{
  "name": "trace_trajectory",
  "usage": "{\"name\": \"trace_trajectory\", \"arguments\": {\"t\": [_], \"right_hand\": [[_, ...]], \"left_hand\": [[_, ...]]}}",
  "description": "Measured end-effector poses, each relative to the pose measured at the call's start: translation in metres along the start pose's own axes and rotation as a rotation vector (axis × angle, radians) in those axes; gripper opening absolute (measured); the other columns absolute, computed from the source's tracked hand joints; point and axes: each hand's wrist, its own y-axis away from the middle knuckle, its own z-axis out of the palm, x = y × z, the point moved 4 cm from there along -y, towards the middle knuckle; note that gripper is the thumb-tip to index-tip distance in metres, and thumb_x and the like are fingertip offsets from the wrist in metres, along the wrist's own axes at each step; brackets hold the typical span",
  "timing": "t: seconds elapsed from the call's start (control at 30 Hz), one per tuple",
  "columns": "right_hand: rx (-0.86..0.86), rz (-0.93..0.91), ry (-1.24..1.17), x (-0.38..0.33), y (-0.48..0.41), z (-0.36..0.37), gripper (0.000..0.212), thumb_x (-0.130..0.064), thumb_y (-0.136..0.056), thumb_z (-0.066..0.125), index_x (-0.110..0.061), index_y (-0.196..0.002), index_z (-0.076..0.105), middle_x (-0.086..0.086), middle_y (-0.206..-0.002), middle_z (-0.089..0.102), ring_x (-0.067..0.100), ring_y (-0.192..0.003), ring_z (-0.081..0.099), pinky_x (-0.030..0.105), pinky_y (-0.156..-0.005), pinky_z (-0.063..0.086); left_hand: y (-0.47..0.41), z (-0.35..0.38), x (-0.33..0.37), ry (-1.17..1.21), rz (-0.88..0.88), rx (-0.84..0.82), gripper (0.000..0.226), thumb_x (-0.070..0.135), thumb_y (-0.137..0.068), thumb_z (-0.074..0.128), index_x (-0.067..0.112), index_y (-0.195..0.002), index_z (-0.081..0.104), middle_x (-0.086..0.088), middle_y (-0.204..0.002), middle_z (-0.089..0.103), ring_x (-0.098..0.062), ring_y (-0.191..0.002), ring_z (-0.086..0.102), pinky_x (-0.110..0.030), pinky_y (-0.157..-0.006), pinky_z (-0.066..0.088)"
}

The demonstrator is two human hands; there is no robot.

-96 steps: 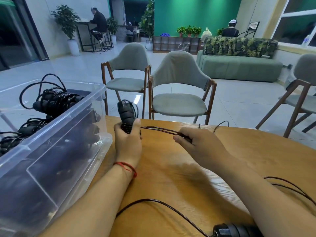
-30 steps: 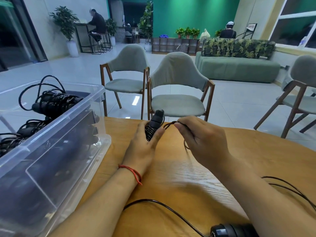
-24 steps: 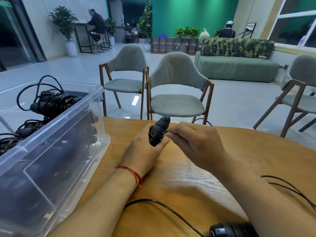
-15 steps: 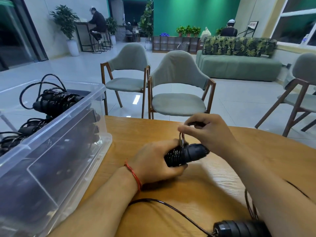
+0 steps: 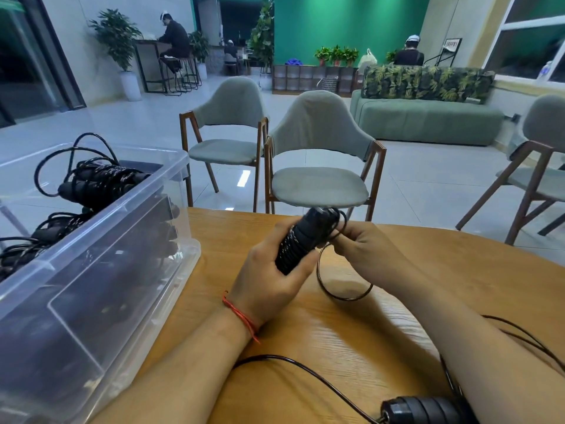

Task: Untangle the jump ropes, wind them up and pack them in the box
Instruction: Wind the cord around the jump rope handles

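So the jump rope handle [image 5: 305, 240] is sitting right in the middle of the frame, tilted with its top end leaning to the upper right, and black cord is coiling round its lower half. The left hand [image 5: 269, 276] is gripping the bottom of it, fingers curled round the wound part. The right hand [image 5: 363, 249] is pinching the cord just beside the top end of the handle, and a loose loop of cord [image 5: 342, 296] is hanging down below that hand towards the table [image 5: 458, 270] (can't tell if it's actually touching the wood or hovering just over it).

A red string bracelet [image 5: 241, 316] is sitting on the left wrist. Lower down, another cord [image 5: 305, 370] is running across the table under the left forearm to a second black handle [image 5: 422, 408] that's lying at the bottom edge, right of centre, partly hidden by the right forearm. More thin cord is trailing off at the lower right.

The clear plastic box [image 5: 122, 209] is taking up the whole left side of the frame, resting on the table edge, with wound-up ropes [image 5: 97, 185] piling up inside it, a couple of loops sticking up above the rim.

Behind the table two grey chairs [image 5: 318, 166] are standing on a shiny tiled floor, a green sofa [image 5: 428, 117] is sitting at the upper right, and a few people are sitting far back by the green wall
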Motion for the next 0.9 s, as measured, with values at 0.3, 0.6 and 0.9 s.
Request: {"name": "trace_trajectory", "arguments": {"t": [0.3, 0.6, 0.9], "right_hand": [[-0.090, -0.200, 0.534, -0.011, 0.004, 0.018, 0.019, -0.043, -0.109, 0.055, -0.035, -0.104, 0.071, -0.010, -0.082, 0.068, 0.013, -0.078, 0.061, 0.040, -0.072, 0.055], [0.032, -0.833, 0.944, -0.040, 0.018, 0.021, 0.030, -0.038, -0.109, 0.054, -0.022, -0.093, 0.073, -0.007, -0.081, 0.065, 0.017, -0.067, 0.060, 0.031, -0.051, 0.045], [0.020, -0.390, 0.458, -0.037, 0.004, -0.013, 0.020, -0.048, -0.095, 0.074, -0.029, -0.091, 0.077, -0.015, -0.080, 0.068, 0.010, -0.077, 0.065, 0.022, -0.062, 0.051]], "left_hand": [[-0.006, -0.023, -0.037, -0.156, -0.339, 0.313, 0.056, 0.039, -0.100, 0.068, 0.037, -0.147, 0.039, 0.006, -0.122, 0.059, -0.004, -0.100, 0.061, -0.016, -0.073, 0.049], [-0.003, -0.004, -0.021, -0.699, -0.247, -0.044, 0.065, 0.040, -0.093, 0.064, 0.049, -0.148, 0.032, 0.007, -0.129, 0.054, -0.018, -0.115, 0.053, -0.046, -0.094, 0.054], [0.000, 0.000, -0.007, -0.478, -0.049, -0.205, 0.056, 0.064, -0.086, 0.074, 0.050, -0.136, 0.052, 0.021, -0.117, 0.065, -0.001, -0.108, 0.060, -0.035, -0.087, 0.060]]}}
